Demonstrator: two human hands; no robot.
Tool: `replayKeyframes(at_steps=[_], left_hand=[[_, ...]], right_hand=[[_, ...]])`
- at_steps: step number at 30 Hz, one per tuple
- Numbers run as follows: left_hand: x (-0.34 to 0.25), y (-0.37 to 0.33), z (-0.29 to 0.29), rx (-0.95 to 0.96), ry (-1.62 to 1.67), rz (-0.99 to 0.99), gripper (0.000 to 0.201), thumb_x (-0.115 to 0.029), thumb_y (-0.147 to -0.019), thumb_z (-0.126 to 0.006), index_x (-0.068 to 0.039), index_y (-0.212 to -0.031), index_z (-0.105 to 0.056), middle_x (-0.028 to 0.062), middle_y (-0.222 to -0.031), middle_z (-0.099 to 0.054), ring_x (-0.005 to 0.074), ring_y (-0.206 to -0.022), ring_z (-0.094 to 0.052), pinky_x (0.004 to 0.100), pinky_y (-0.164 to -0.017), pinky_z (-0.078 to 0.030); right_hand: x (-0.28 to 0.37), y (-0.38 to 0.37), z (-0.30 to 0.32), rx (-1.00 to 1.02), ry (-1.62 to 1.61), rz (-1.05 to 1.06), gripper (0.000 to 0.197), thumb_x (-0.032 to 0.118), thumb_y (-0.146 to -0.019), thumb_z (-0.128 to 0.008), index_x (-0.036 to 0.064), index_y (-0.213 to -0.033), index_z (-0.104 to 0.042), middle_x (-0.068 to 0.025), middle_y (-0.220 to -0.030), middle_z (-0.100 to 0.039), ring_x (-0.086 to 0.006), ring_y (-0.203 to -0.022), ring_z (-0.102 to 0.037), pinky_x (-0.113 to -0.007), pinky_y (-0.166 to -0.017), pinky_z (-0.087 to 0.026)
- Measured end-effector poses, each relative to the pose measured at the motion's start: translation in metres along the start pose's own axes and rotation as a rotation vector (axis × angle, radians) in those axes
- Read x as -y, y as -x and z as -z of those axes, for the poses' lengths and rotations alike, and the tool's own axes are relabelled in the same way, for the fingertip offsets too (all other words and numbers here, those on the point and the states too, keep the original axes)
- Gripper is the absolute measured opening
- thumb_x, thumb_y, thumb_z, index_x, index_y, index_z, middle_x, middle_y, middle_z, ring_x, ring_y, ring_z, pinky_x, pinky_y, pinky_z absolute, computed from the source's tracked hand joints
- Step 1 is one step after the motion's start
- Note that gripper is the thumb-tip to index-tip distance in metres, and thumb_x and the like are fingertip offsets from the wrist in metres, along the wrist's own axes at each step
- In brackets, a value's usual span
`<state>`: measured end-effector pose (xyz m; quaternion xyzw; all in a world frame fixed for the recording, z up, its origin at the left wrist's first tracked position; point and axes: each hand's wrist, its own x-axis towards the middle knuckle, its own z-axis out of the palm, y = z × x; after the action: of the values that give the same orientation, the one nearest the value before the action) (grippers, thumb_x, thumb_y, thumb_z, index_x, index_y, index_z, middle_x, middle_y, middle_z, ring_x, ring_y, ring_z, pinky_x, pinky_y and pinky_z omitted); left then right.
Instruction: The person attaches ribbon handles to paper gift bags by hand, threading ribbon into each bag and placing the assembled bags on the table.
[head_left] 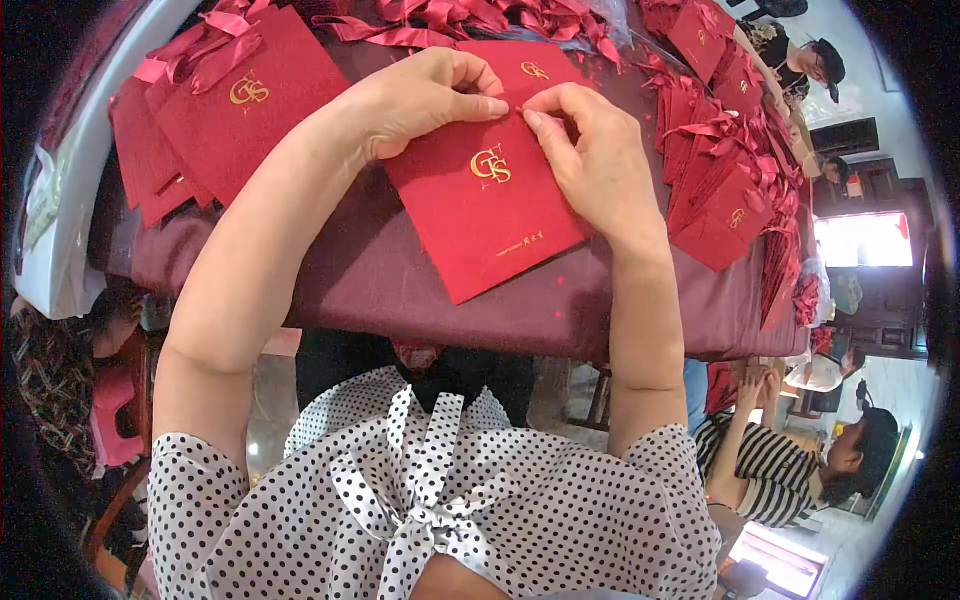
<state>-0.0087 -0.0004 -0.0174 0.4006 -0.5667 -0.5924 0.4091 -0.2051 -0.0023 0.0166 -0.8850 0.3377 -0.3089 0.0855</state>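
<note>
A flat red paper gift bag (510, 225) with a gold monogram and a small gold line of print lies tilted on the table before me. At its top edge my left hand (425, 98) is closed in a pinch of thumb and forefinger. Close beside it, my right hand (600, 160) pinches at the same edge, its other fingers curled in. Whether a bit of ribbon is between the fingertips is too small to make out. Another red bag (535, 70) with the same gold mark shows just beyond the hands.
A stack of red bags (250, 115) with ribbon handles lies at the left. More ribboned bags (715, 205) overlap at the right. Loose red ribbons (480, 20) heap along the far side. Dark red cloth covers the table (400, 310). A person in a striped shirt (770, 465) sits at the right.
</note>
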Motion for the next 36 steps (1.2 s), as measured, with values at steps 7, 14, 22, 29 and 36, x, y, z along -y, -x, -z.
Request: replayKeyframes(at_steps=[7, 14, 22, 29, 36], left_hand=[[-0.004, 0.001, 0.001, 0.042, 0.147, 0.01, 0.015, -0.011, -0.084, -0.063, -0.002, -0.096, -0.058, -0.0026, -0.089, -0.059, 0.0054, -0.084, -0.054, 0.0189, -0.079, -0.042], [0.002, -0.002, 0.003, 0.059, 0.084, 0.004, 0.012, -0.009, -0.086, -0.061, -0.003, -0.095, -0.058, -0.0028, -0.088, -0.06, 0.0044, -0.083, -0.054, 0.0185, -0.079, -0.042], [-0.005, 0.001, -0.003, 0.009, 0.051, -0.074, 0.005, -0.006, -0.086, -0.06, -0.001, -0.088, -0.06, -0.001, -0.081, -0.059, 0.0062, -0.074, -0.051, 0.021, -0.07, -0.043], [-0.01, 0.005, -0.011, -0.046, -0.338, -0.192, 0.007, -0.007, -0.084, -0.06, -0.001, -0.088, -0.057, -0.0024, -0.081, -0.057, 0.0038, -0.081, -0.051, 0.019, -0.074, -0.04], [-0.013, 0.005, -0.01, -0.034, -0.043, -0.138, 0.011, -0.006, -0.084, -0.06, 0.0, -0.093, -0.059, -0.0012, -0.083, -0.059, 0.0062, -0.082, -0.054, 0.02, -0.075, -0.042]], right_hand=[[-0.006, -0.001, 0.0, 0.015, -0.072, -0.053, 0.01, 0.011, -0.082, -0.06, 0.0013, -0.084, -0.059, -0.0173, -0.079, -0.061, -0.0329, -0.077, -0.061, -0.04, -0.068, -0.047], [-0.001, 0.001, -0.003, 0.021, -0.072, -0.067, 0.01, 0.01, -0.082, -0.059, 0.0002, -0.083, -0.058, -0.0172, -0.078, -0.061, -0.0328, -0.077, -0.061, -0.04, -0.068, -0.047], [0.007, 0.003, -0.006, -0.083, 0.188, 0.119, 0.007, 0.006, -0.081, -0.06, 0.0019, -0.084, -0.056, -0.014, -0.08, -0.06, -0.0312, -0.075, -0.06, -0.042, -0.067, -0.048], [-0.002, 0.001, -0.01, -0.044, -0.211, -0.164, 0.018, 0.01, -0.079, -0.067, 0.0001, -0.092, -0.059, -0.0159, -0.075, -0.066, -0.029, -0.07, -0.066, -0.035, -0.063, -0.051], [-0.006, 0.0, 0.003, 0.017, -0.122, -0.081, 0.017, 0.014, -0.079, -0.068, 0.0035, -0.09, -0.061, -0.0134, -0.076, -0.066, -0.0275, -0.071, -0.066, -0.036, -0.063, -0.049]])
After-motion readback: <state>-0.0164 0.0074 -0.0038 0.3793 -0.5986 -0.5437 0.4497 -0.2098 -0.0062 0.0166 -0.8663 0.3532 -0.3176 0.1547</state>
